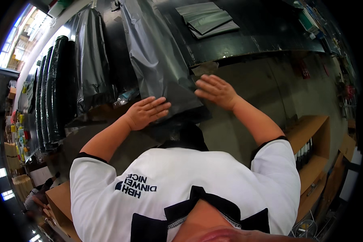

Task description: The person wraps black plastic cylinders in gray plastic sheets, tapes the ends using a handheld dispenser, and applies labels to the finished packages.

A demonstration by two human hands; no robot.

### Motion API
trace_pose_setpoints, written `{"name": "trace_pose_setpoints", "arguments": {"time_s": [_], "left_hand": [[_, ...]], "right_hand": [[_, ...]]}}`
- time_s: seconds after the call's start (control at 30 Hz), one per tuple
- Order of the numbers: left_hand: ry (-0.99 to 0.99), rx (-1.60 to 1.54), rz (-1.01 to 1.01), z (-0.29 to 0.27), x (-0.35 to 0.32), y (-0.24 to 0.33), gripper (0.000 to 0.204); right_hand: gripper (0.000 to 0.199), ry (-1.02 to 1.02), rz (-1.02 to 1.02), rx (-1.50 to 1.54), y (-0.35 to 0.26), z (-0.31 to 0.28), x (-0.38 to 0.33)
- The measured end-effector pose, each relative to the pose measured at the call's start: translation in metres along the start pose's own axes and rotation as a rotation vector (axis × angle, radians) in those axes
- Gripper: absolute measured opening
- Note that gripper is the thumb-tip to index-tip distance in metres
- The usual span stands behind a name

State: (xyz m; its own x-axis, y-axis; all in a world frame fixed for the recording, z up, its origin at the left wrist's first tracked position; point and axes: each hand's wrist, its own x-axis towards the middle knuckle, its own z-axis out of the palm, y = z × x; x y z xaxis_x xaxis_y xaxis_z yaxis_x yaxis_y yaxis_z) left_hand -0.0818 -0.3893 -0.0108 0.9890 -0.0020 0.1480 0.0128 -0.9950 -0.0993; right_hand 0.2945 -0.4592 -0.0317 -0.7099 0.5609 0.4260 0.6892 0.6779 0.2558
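Observation:
A long grey plastic mailing bag (157, 52) stretches away from me, its near end hanging over the front edge of the dark table (266, 34). What is inside it is hidden. Over the left side of that near end lies my left hand (149, 113), flat, with its fingers stretched out toward the bag. My right hand (217, 92) is at the bag's right side, palm down and fingers extended. Neither hand grips anything; whether they press on the plastic, I cannot tell.
Another long grey bag (90, 56) lies to the left, beside several black wrapped rolls (54, 88). Folded grey bags (207, 20) rest at the back. Crumpled see-through plastic (127, 97) is near my left hand. A cardboard box (316, 125) stands right; a person (38, 197) is at lower left.

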Motion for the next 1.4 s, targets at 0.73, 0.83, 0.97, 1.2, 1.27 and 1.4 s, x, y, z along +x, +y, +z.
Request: {"name": "trace_pose_setpoints", "arguments": {"time_s": [0.73, 0.83, 0.97, 1.2, 1.27, 1.4], "left_hand": [[1.284, -1.266, -1.606, 0.072, 0.056, -0.003, 0.029], [0.97, -1.311, -1.853, 0.109, 0.058, -0.004, 0.02], [0.639, -0.873, -1.885, 0.127, 0.059, -0.012, 0.049], [0.873, -1.581, -1.802, 0.074, 0.085, -0.035, 0.084], [0.735, -1.577, -1.775, 0.001, 0.121, -0.035, 0.086], [0.887, -1.349, -1.564, 0.026, 0.094, -0.038, 0.076]], "right_hand": [[0.026, 0.662, 1.665, 1.415, -0.02, 0.089, 0.086], [0.02, 0.264, 1.662, 1.269, -0.018, 0.088, 0.085], [0.031, 0.103, 1.51, 1.079, -0.014, 0.101, 0.082], [0.055, 0.21, 1.404, 1.631, 0.051, 0.112, 0.124], [0.059, 0.238, 1.425, 1.849, 0.058, 0.125, 0.141], [0.066, 0.114, 1.224, 1.679, 0.051, 0.095, 0.187]]}}
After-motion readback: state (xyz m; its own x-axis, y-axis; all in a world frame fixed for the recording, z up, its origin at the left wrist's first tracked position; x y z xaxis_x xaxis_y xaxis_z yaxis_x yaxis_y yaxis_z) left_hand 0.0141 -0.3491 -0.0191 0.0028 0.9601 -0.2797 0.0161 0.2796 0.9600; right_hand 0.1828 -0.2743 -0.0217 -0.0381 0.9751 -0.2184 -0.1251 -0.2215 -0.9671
